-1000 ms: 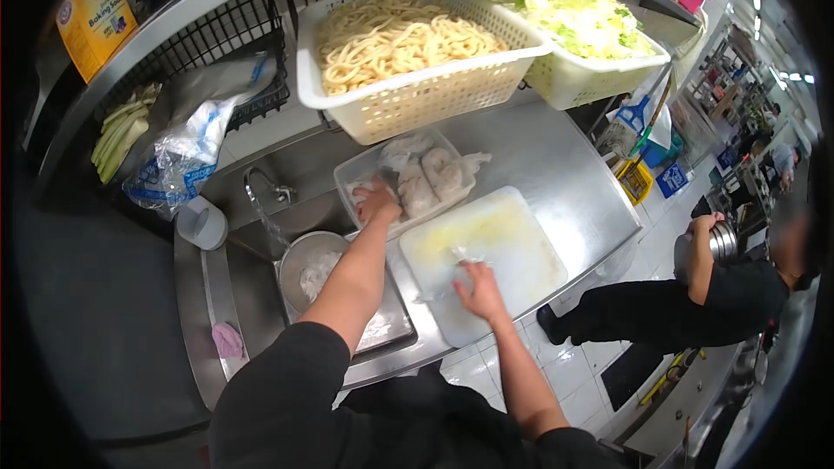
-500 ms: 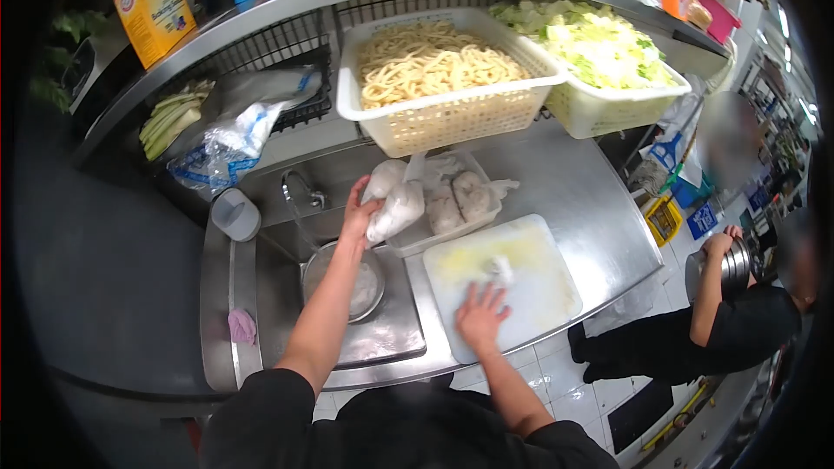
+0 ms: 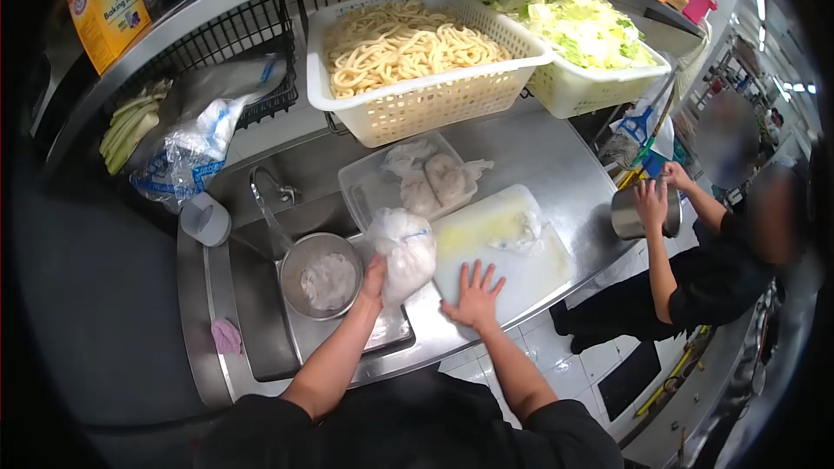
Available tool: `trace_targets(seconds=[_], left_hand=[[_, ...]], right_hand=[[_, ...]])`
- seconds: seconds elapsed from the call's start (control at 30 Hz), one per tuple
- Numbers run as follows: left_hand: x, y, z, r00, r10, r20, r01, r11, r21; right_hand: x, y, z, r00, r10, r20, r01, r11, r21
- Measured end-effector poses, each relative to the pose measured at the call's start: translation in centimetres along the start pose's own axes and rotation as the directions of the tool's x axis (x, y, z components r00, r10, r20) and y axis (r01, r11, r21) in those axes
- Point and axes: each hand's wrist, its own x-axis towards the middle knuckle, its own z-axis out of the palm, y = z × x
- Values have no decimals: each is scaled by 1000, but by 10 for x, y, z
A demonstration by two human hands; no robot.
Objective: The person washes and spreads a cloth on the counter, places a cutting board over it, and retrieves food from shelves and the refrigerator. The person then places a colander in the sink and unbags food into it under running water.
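My left hand [image 3: 374, 281] grips a knotted clear plastic bag [image 3: 407, 256] of pale, whitish contents, held up between the sink and the cutting board. What the bag contains I cannot make out. Fingers spread, my right hand [image 3: 474, 297] lies on the left front part of the white cutting board [image 3: 543, 252], which has a yellowish stain. A crumpled piece of clear plastic [image 3: 525, 234] rests on the board beyond it. Behind the held bag stands a clear plastic tub [image 3: 360, 178] with more bagged pale lumps [image 3: 439, 181].
A steel pot [image 3: 321, 276] with whitish contents sits in the sink under the faucet [image 3: 276, 191]. Perforated baskets of thick noodles [image 3: 417, 48] and chopped lettuce [image 3: 591, 30] stand behind the counter. At right, a co-worker [image 3: 673, 282] holds a metal pot [image 3: 643, 208].
My left hand has lifted the bag out of the tub and brought it toward me. My right hand stays spread on the board. The co-worker has come closer to the counter with the pot.
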Motion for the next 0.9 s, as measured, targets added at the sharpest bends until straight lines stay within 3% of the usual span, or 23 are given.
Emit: trace_targets(seconds=[0.03, 0.1, 0.17, 0.2, 0.23, 0.3, 0.43, 0.47, 0.5, 0.53, 0.57, 0.63, 0.67, 0.83, 0.9], left_hand=[[-3, 3, 12, 1000, -10, 5, 10, 1000, 5], [-14, 7, 28, 995, 100, -20, -91, 960, 263], [-21, 8, 52, 991, 130, -22, -117, 942, 313], [-24, 6, 59, 986, 165, -23, -145, 921, 362], [-25, 1, 60, 988, 156, -16, -140, 923, 360], [-25, -16, 59, 980, 199, -12, -172, 874, 454], [-28, -48, 35, 984, 177, 10, -166, 898, 407], [-23, -49, 7, 979, 202, 24, -152, 648, 747], [-21, -53, -7, 975, 219, 45, -107, 281, 954], [-28, -47, 9, 865, 465, 187, -244, 65, 968], [-26, -45, 10, 870, 457, 187, -245, 69, 967], [-19, -38, 4, 990, 2, 141, -140, -98, 985], [-12, -51, 0, 861, 262, 437, -419, -122, 900], [2, -51, 14, 865, 292, 409, -386, -135, 913], [7, -48, 28, 837, 384, 391, -325, -227, 918]], right_hand=[[7, 17, -1, 999, 6, -49, -7, 1000, -14], [11, 21, -7, 997, 24, -77, -25, 999, -19], [31, 16, -35, 981, 72, -179, -20, 961, 277], [32, -1, -60, 981, 66, -181, 48, 827, 560], [29, -25, -86, 980, 61, -192, 116, 609, 784], [23, -52, -111, 981, -28, -194, 170, 616, 770], [45, -42, -71, 957, -87, -276, 260, 682, 684], [46, -39, -68, 965, -177, -193, 262, 668, 696], [46, -37, -62, 959, -265, -104, 258, 654, 711], [50, -34, -48, 951, -308, -3, 244, 747, 619], [48, -34, -31, 954, -299, 0, 234, 749, 619], [43, -39, -5, 952, -290, -96, 295, 791, 537], [41, -46, -11, 960, -279, -20, 253, 837, 485], [38, -37, -15, 964, -241, -116, 265, 795, 546], [40, -28, -19, 958, -257, -127, 282, 766, 578]])
